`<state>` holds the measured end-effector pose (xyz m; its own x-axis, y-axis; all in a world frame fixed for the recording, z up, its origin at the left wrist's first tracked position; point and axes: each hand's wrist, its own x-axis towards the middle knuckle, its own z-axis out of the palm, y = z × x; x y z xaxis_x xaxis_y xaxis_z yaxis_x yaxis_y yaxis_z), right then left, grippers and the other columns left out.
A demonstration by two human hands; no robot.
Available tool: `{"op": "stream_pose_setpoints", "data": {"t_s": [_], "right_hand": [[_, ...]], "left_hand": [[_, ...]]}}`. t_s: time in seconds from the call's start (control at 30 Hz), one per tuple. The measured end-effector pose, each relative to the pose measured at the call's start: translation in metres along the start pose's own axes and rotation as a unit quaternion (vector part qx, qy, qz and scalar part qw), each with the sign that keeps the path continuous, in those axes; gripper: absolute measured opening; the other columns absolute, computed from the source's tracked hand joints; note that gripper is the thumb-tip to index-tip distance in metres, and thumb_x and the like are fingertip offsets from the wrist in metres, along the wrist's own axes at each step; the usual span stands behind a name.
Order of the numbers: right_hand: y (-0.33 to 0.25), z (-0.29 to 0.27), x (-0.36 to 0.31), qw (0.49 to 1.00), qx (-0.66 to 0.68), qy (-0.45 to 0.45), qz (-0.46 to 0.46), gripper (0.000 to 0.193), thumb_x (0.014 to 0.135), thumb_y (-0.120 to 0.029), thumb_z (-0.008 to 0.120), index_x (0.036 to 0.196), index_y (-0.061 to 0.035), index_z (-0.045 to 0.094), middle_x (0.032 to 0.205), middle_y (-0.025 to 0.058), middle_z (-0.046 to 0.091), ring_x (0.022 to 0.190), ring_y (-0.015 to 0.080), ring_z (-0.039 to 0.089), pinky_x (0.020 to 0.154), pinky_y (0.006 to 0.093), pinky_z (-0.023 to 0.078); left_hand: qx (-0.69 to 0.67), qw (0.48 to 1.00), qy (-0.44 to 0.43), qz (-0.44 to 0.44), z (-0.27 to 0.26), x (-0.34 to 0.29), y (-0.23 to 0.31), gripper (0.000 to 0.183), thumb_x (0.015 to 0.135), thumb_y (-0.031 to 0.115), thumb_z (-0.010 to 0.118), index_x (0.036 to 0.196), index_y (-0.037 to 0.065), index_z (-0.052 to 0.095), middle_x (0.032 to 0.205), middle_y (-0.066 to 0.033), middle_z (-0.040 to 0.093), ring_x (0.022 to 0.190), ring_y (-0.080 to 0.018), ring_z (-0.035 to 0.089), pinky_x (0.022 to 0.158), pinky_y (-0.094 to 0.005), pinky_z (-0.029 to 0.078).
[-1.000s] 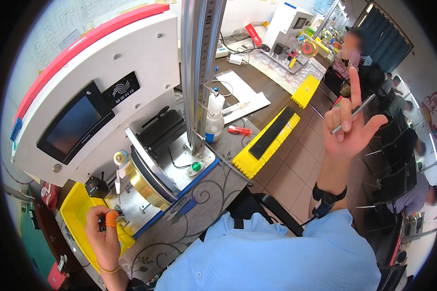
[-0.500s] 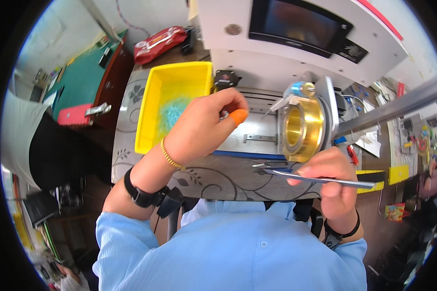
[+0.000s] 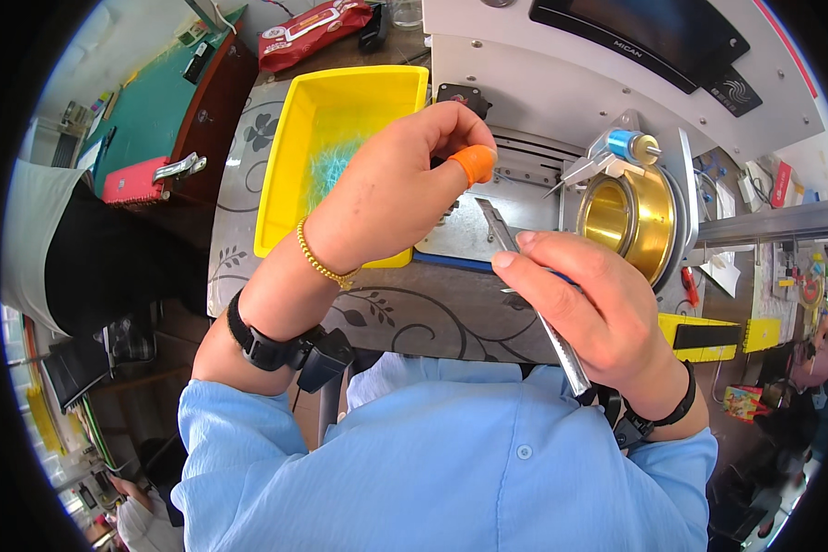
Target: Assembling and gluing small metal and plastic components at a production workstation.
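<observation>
right hand [image 3: 589,317]: closed around slim metal knife [image 3: 534,304], gripped mid-handle
left hand [image 3: 400,184]: pinched, contents hidden
knife: judged stiff, light, slippery; blade avoided

One head-worn fisheye camera looked steeply down, close over both hands [image 3: 488,248] and the blue-shirted chest, facing the white winding machine [image 3: 561,83] across the grey patterned tabletop [image 3: 405,317]; edges bowed.
</observation>
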<state>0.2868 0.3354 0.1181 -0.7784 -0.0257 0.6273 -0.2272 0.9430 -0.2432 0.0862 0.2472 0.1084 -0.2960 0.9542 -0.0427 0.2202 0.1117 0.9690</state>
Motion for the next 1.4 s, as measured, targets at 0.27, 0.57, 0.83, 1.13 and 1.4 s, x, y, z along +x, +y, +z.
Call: {"op": "stream_pose_setpoints", "data": {"t_s": [0.27, 0.57, 0.83, 1.13, 1.4], "right_hand": [[0.002, 0.004, 0.002, 1.0, -0.01, 0.0, 0.002, 0.031, 0.071, -0.003, 0.068, 0.101, -0.0003, 0.068, 0.093, 0.0109, 0.06, 0.076, 0.0236, 0.063, 0.061, 0.0307, 0.053], [0.001, 0.005, 0.007, 0.999, 0.0, -0.034, 0.021, 0.033, 0.071, -0.003, 0.068, 0.104, -0.0017, 0.068, 0.096, 0.0119, 0.062, 0.08, 0.0244, 0.064, 0.065, 0.0306, 0.054], [0.003, 0.002, -0.004, 0.999, 0.033, 0.026, -0.02, 0.032, 0.071, -0.003, 0.067, 0.102, 0.0001, 0.067, 0.092, 0.012, 0.06, 0.08, 0.0263, 0.064, 0.064, 0.0332, 0.055], [0.005, 0.009, 0.004, 1.0, -0.02, -0.002, -0.02, 0.031, 0.07, -0.006, 0.067, 0.1, -0.0007, 0.066, 0.091, 0.0104, 0.06, 0.078, 0.0245, 0.064, 0.061, 0.0315, 0.054], [0.0, 0.006, 0.004, 0.998, 0.016, 0.012, -0.053, 0.032, 0.069, -0.006, 0.067, 0.101, -0.0014, 0.067, 0.088, 0.0096, 0.061, 0.078, 0.0241, 0.064, 0.062, 0.0323, 0.054]], "left_hand": [[-0.023, 1.0, 0.007, 0.01, 0.002, -0.003, 0.0, 0.007, 0.093, 0.008, 0.057, 0.099, 0.004, 0.057, 0.088, 0.0018, 0.056, 0.084, -0.0063, 0.055, 0.079, -0.0216, 0.046], [-0.04, 0.999, 0.006, 0.034, 0.003, -0.003, -0.002, 0.007, 0.093, 0.009, 0.058, 0.098, 0.004, 0.057, 0.088, 0.0013, 0.057, 0.084, -0.007, 0.055, 0.078, -0.0224, 0.046], [-0.018, 0.999, 0.025, 0.04, 0.006, -0.003, -0.005, 0.006, 0.092, 0.008, 0.057, 0.096, 0.003, 0.057, 0.088, 0.001, 0.057, 0.083, -0.0072, 0.055, 0.077, -0.0225, 0.046], [-0.042, 0.998, 0.014, 0.05, 0.005, -0.004, -0.005, 0.007, 0.093, 0.009, 0.057, 0.098, 0.004, 0.057, 0.089, 0.0001, 0.057, 0.084, -0.0081, 0.055, 0.078, -0.0233, 0.046], [-0.031, 0.997, 0.022, 0.066, 0.006, -0.004, -0.008, 0.006, 0.092, 0.008, 0.057, 0.097, 0.003, 0.056, 0.088, 0.0, 0.057, 0.083, -0.0083, 0.055, 0.077, -0.0232, 0.046]]}}
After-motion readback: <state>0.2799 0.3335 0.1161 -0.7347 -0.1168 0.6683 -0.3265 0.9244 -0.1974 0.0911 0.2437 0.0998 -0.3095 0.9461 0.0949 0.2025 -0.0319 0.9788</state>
